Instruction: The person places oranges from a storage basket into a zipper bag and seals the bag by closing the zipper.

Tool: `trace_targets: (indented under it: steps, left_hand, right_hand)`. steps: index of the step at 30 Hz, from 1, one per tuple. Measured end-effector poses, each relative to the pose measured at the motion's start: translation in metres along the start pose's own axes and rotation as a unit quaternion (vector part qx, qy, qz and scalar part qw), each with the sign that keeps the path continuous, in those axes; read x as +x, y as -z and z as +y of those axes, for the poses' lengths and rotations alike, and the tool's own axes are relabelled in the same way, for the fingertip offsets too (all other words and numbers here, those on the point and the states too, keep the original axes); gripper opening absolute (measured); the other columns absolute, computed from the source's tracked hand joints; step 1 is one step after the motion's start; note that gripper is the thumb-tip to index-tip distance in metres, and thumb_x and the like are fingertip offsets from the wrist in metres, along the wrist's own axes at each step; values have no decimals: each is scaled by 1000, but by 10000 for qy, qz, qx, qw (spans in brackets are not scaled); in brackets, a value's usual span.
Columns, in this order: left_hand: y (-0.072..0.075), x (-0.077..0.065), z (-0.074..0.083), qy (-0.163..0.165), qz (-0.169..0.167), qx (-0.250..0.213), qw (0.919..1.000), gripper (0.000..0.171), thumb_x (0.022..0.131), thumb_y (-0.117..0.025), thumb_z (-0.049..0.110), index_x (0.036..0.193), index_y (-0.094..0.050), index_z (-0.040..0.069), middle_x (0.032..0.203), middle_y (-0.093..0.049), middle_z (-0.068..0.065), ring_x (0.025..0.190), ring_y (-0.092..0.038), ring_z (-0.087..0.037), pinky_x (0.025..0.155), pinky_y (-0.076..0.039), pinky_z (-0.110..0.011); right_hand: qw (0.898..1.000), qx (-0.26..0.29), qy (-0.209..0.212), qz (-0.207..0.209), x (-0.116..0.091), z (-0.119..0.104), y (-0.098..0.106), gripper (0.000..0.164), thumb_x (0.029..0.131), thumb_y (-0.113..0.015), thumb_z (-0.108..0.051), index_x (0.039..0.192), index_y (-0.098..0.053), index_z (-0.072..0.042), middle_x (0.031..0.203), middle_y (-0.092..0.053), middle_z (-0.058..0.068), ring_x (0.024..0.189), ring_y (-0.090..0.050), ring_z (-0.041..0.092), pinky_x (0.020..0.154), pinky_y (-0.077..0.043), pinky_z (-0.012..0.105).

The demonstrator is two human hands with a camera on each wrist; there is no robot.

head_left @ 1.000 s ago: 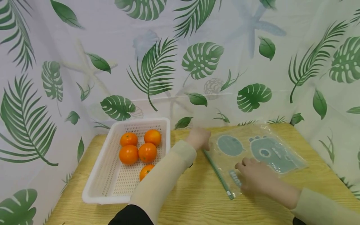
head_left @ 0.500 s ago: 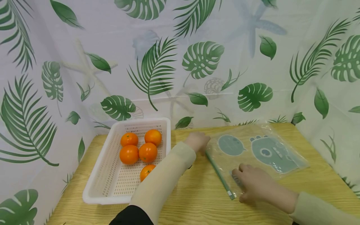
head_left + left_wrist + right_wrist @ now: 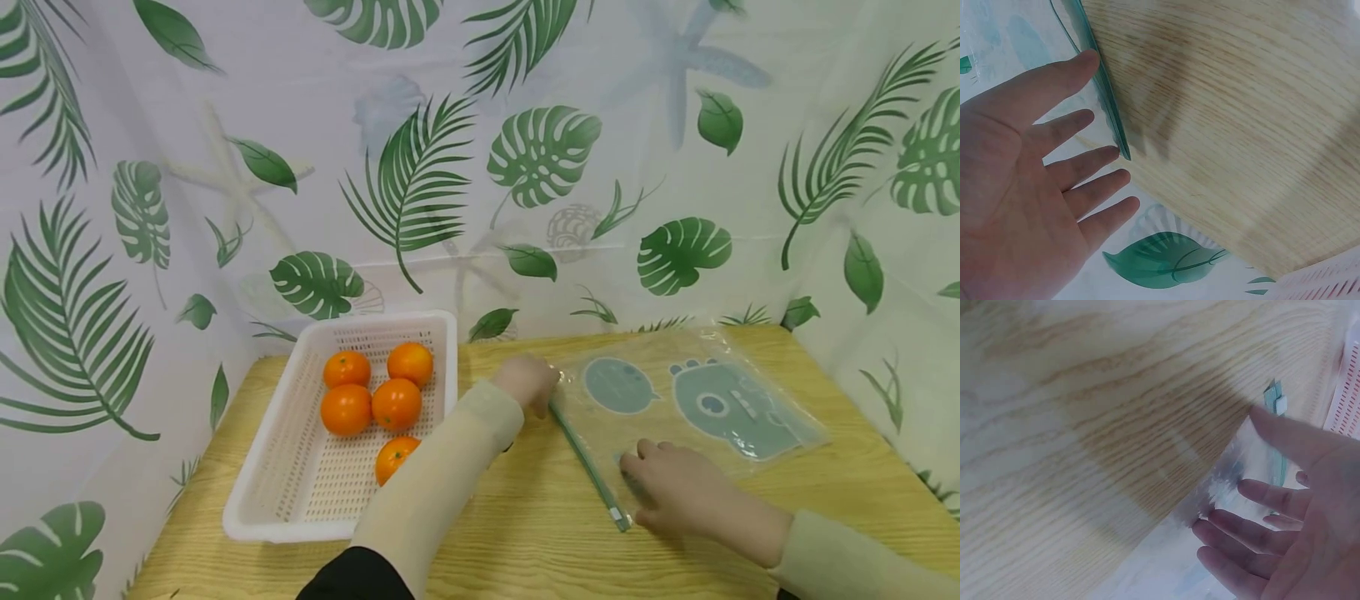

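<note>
A clear zip bag [image 3: 660, 421] with blue-grey cartoon prints lies flat on the table, its green zip strip [image 3: 588, 462] facing left. My left hand [image 3: 527, 382] is at the strip's far end; in the left wrist view the thumb [image 3: 1085, 65] touches the strip and the fingers are spread and nearly straight. Over the bag's near edge rests my right hand [image 3: 678, 492], covering part of the print. Its fingers [image 3: 1241, 534] are loosely extended on the plastic in the right wrist view, with the thumb near the edge and the white slider [image 3: 1281, 405] just beyond.
A white perforated basket [image 3: 258, 483] with several oranges [image 3: 347, 410] stands on the left of the wooden table [image 3: 525, 542]. My left forearm crosses its near right corner and partly hides one orange. A leaf-patterned cloth [image 3: 450, 183] hangs behind.
My right hand has moved slightly toward me, and its thumb has come out to the bag's near edge. It now hides the printed lettering. My left hand stays at the strip's far end.
</note>
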State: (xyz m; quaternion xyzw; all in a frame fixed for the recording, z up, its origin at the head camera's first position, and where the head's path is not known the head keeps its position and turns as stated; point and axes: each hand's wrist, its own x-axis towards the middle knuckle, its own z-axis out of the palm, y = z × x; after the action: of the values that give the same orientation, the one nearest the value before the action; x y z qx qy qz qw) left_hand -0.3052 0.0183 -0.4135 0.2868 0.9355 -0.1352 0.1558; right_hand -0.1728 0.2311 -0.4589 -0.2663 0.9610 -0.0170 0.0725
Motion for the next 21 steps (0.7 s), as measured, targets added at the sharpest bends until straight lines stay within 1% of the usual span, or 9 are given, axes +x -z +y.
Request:
trace_targets:
  steps: [2, 5, 9, 12, 15, 16, 18, 21]
  left_hand:
    - [-2, 0, 1, -32, 66, 87, 9999, 47, 95, -79, 24, 140, -67, 21, 146, -68, 0, 132, -64, -19, 107, -55, -32]
    - [-6, 0, 2, -9, 66, 60, 10000, 40, 95, -79, 22, 134, -70, 21, 145, -69, 1, 130, -66, -18, 105, -55, -31]
    - [-10, -1, 4, 88, 6, -140, 9999, 39, 97, -79, 21, 134, -69, 21, 146, -67, 3, 131, -65, -17, 107, -55, -30]
    - [-12, 0, 5, 120, 134, -236, 9996, 34, 96, -78, 16, 129, -70, 20, 139, -71, 3, 123, -68, -14, 104, -56, -28]
    - [-15, 2, 7, 116, 365, -201, 9991, 29, 97, -76, 10, 124, -69, 18, 132, -73, 3, 117, -69, -13, 100, -57, -28]
    - [-16, 3, 7, 120, 420, -169, 9989, 29, 98, -75, 8, 124, -69, 18, 131, -73, 3, 116, -69, -13, 100, -57, -28]
    - [-17, 6, 8, 156, 430, -118, 9989, 32, 99, -74, 7, 128, -68, 18, 134, -71, 2, 121, -68, -14, 103, -57, -28]
    - [-19, 8, 8, 170, 436, 15, 9989, 33, 100, -73, 9, 131, -68, 19, 138, -70, 1, 125, -67, -15, 105, -56, -28]
  right_hand:
    - [10000, -69, 26, 65, 0, 0, 0, 55, 76, -96, -38, 115, -69, -10, 95, -61, 3, 76, -56, 17, 62, -51, 37]
    - [9999, -99, 33, 132, -1, 0, -1, 53, 76, -96, -37, 114, -69, -11, 94, -61, 2, 76, -55, 15, 61, -50, 35]
    - [9998, -23, 20, 175, -1, 1, -4, 53, 75, -96, -36, 113, -69, -12, 95, -61, 2, 78, -55, 15, 60, -50, 33]
    - [9997, 11, 14, 249, -2, 3, -6, 52, 75, -96, -35, 112, -68, -13, 95, -60, 1, 79, -53, 14, 59, -49, 31]
    - [9992, -97, 56, 389, -2, 5, -9, 49, 74, -96, -33, 109, -68, -13, 92, -58, 0, 77, -52, 14, 58, -47, 29]
    - [9988, -162, 82, 453, -2, 5, -10, 47, 74, -96, -32, 106, -67, -14, 91, -57, -1, 77, -52, 14, 57, -47, 28]
    - [9975, -324, 179, 596, -1, 6, -12, 42, 75, -95, -27, 102, -66, -14, 89, -56, -2, 74, -53, 14, 57, -47, 29]
    - [9946, -512, 265, 868, 0, 6, -14, 30, 82, -90, -17, 94, -63, -14, 83, -55, -2, 68, -52, 14, 55, -47, 28]
